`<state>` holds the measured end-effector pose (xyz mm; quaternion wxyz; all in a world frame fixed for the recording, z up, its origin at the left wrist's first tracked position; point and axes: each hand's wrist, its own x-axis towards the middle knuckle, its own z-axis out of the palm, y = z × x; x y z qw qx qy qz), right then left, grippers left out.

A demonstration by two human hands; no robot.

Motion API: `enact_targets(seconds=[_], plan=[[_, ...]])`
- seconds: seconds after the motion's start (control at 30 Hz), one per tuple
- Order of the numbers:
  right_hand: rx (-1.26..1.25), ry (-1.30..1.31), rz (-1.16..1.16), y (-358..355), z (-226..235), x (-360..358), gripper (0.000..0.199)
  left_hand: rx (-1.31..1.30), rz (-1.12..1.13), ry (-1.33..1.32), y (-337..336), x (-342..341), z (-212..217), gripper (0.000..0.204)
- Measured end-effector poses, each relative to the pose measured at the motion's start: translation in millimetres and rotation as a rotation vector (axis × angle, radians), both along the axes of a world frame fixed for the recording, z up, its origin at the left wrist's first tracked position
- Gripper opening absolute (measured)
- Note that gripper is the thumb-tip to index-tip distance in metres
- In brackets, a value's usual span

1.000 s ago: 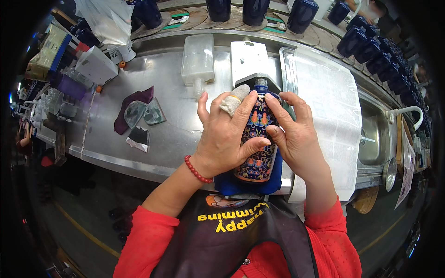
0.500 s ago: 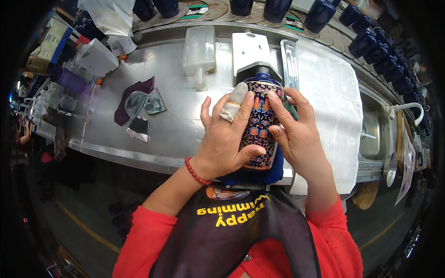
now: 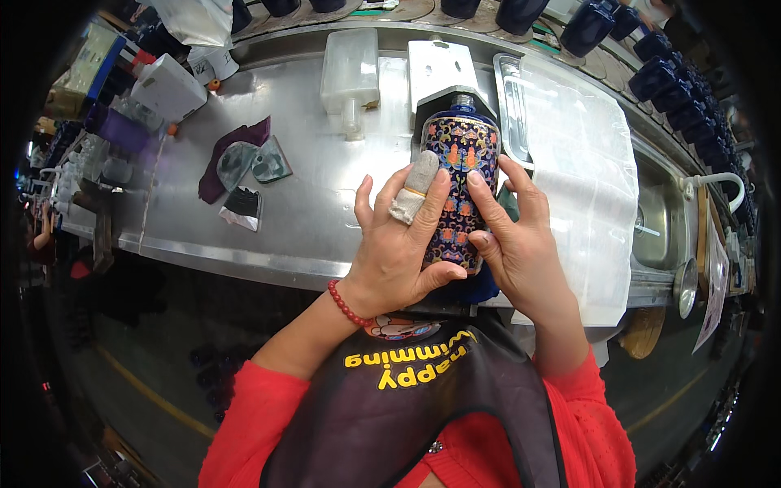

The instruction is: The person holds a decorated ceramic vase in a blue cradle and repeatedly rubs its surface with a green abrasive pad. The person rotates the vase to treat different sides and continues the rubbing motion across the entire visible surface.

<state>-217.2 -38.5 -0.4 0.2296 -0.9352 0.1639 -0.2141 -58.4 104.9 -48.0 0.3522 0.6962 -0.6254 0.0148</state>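
A dark blue bottle (image 3: 460,140) with an ornate pattern of coloured flowers lies in front of me, its neck pointing away. My left hand (image 3: 392,252) touches its left side, fingers spread and stretched. The index fingertip rests on the pattern, the thumb reaches across the lower part, and a grey fabric finger cover (image 3: 418,183) with a yellow band sits on one finger. From the right, my right hand (image 3: 521,236) lays its stretched index finger and thumb on the pattern; its other fingers reach along the bottle's side. A white holder (image 3: 440,67) with a dark angled piece stands at the bottle's neck.
Left on the metal bench (image 3: 301,203) lie a purple cloth (image 3: 213,175) and green translucent pieces (image 3: 269,160). A clear bottle-shaped block (image 3: 351,71) stands farther back. White sheeting (image 3: 582,187) covers the right side, beside a sink (image 3: 657,213). Blue bottles (image 3: 587,28) line the far conveyor.
Both hands have slid down the bottle toward me, showing more of its upper pattern. The whole view has shifted slightly, and the blue bottles on the conveyor have moved to the right.
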Motion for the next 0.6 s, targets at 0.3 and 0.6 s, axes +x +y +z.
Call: enact_targets(seconds=[0.3,0.6], plan=[[-0.014,0.018,0.022,8.4,-4.5,-9.9,0.062,-0.018,0.020,-0.018,8.5,-7.8,-3.3,0.098],[0.037,0.003,0.027,12.1,-7.3,-16.3,0.063,-0.032,0.020,-0.052,13.6,-5.3,-5.8,0.095]])
